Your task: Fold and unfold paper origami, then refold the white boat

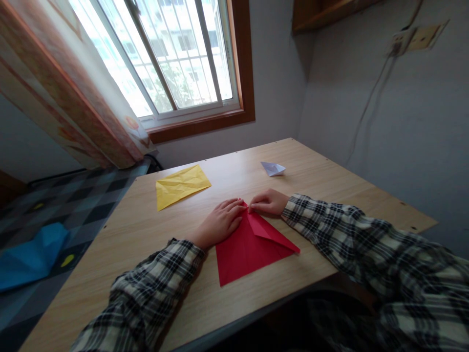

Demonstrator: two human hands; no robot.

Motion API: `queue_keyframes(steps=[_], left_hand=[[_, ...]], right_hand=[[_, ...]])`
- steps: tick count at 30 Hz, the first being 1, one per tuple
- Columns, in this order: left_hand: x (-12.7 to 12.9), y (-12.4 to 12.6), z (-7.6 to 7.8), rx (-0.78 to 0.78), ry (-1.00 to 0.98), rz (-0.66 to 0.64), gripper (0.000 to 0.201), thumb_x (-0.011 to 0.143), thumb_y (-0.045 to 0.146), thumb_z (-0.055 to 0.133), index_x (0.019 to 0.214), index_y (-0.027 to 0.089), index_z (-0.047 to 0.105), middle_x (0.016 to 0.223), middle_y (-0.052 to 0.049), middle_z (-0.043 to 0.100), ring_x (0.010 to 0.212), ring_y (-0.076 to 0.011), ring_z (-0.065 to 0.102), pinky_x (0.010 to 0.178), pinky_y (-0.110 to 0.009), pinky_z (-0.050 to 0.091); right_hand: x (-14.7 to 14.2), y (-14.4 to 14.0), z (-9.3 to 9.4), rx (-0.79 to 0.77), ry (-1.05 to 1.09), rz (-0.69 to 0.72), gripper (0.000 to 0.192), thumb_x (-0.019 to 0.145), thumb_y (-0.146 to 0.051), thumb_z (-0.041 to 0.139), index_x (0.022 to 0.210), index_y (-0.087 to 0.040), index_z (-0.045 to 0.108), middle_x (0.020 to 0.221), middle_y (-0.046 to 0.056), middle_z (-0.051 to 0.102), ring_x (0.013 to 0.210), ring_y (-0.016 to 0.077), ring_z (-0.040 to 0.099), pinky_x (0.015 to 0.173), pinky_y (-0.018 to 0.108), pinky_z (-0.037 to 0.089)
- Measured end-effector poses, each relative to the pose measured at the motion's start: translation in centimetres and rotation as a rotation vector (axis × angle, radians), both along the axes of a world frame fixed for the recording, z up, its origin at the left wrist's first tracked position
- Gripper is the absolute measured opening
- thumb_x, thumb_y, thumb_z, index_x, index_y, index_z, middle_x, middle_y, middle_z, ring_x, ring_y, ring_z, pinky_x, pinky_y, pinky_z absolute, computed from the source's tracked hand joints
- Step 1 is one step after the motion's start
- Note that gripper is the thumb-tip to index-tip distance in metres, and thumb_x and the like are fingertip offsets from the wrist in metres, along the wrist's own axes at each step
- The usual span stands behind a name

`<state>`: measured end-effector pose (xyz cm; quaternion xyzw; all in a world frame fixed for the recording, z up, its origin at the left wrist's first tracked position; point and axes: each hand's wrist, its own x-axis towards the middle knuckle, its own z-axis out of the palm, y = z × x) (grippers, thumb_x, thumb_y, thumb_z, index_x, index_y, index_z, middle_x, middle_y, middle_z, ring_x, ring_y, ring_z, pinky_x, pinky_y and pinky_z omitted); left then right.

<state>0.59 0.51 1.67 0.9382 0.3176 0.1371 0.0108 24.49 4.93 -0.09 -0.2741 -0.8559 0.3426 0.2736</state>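
Note:
A sheet of red paper [244, 256] lies on the wooden table, with a flap folded over along its right side. My left hand [221, 222] rests flat on the paper's upper left part, fingers stretched toward its far tip. At that tip my right hand [268, 201] is closed, its thumb and fingertips pinching the paper's folded edge. The fingertips of both hands almost meet there and hide part of the tip. Beyond my right hand sits a small white folded paper [273, 169]. A creased yellow paper [183, 186] lies farther off to the left.
The pale wooden table [154, 274] has its far corner near the wall. On the left, a blue folded paper [34, 254] lies on a dark checked cloth [98, 210]. A curtain [80, 88] hangs beside the barred window. A cable runs down the right wall from a socket [401, 41].

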Motion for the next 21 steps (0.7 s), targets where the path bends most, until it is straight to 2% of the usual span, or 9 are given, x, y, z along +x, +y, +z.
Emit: queue_keyframes(steps=[11,17,21], left_hand=[[0.1,-0.17,-0.2,0.009,0.09,0.102,0.044,0.097,0.034,0.04,0.137,0.017,0.048,0.14,-0.012,0.054,0.131,-0.0255,0.045,0.114,-0.05,0.029],[-0.07,0.01,-0.4,0.042,0.116,0.102,0.043,0.098,0.034,0.04,0.135,0.018,0.052,0.142,-0.011,0.052,0.135,-0.0272,0.04,0.115,-0.05,0.026],[0.06,-0.04,-0.09,0.003,0.14,0.127,0.043,0.097,0.035,0.041,0.135,0.018,0.052,0.144,-0.011,0.051,0.136,-0.027,0.039,0.116,-0.05,0.026]], right_hand=[[-0.02,-0.01,0.15,0.013,-0.015,0.001,0.034,0.09,-0.041,0.053,0.092,-0.016,0.076,0.088,0.007,0.076,0.082,0.0189,0.067,0.077,0.03,0.048],[-0.02,-0.07,0.19,0.02,-0.007,0.011,0.032,0.09,-0.038,0.053,0.092,-0.015,0.076,0.089,0.007,0.076,0.083,0.0193,0.067,0.078,0.03,0.048],[-0.03,-0.07,0.2,0.017,-0.015,0.004,0.032,0.09,-0.039,0.054,0.092,-0.016,0.076,0.089,0.006,0.076,0.083,0.0186,0.067,0.078,0.029,0.049]])
